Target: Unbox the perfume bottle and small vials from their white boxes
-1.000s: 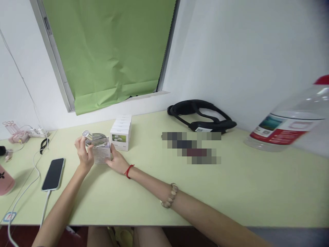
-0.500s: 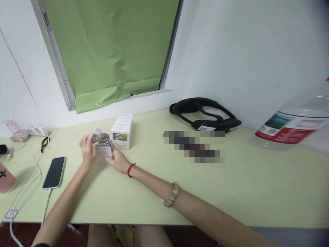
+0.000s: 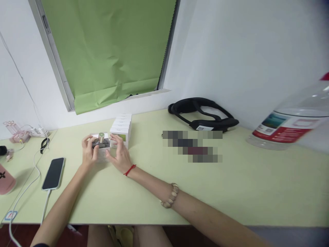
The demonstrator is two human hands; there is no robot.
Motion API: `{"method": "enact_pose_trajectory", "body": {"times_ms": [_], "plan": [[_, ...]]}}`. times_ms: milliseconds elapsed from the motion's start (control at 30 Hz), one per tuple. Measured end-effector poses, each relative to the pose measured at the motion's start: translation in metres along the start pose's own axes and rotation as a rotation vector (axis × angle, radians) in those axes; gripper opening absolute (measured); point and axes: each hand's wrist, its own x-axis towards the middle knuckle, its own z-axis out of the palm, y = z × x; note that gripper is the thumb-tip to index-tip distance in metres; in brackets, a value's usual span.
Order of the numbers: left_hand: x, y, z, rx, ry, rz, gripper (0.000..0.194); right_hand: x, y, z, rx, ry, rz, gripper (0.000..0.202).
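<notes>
A small bottle with a shiny silver cap (image 3: 101, 138) and a dark upper part sits within or on a pale printed box (image 3: 102, 156) on the table; I cannot tell how deep it sits. Curled round the left side of the bottle and box is my left hand (image 3: 89, 151), its thumb at the front. My right hand (image 3: 119, 156) is at the other side with fingers apart, its thumb close to the box's right edge. Behind the right fingers stands a row of white boxes (image 3: 120, 131), the front one with a green picture partly covered.
A phone (image 3: 53, 173) with a white cable lies at left, near a pink cup (image 3: 6, 180) and a black band (image 3: 44, 145). At right are a black headset (image 3: 203, 115), a blurred-out item (image 3: 192, 146) and a large clear bottle (image 3: 280, 128).
My right hand has loosened from the box's right side and its fingers have spread. The silver cap now tips toward me and slightly right. My left hand stays at the box.
</notes>
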Motion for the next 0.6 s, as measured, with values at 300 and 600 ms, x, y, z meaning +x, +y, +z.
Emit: {"method": "enact_pose_trajectory", "body": {"times_ms": [300,600], "plan": [[0.002,0.007,-0.003,0.073,0.017,0.311,0.030,0.012,-0.007,-0.014,-0.167,0.029,-0.188,0.028],[-0.005,0.007,0.005,-0.018,0.052,0.074,0.041,0.012,0.000,-0.013,-0.188,0.011,-0.199,0.025]]}}
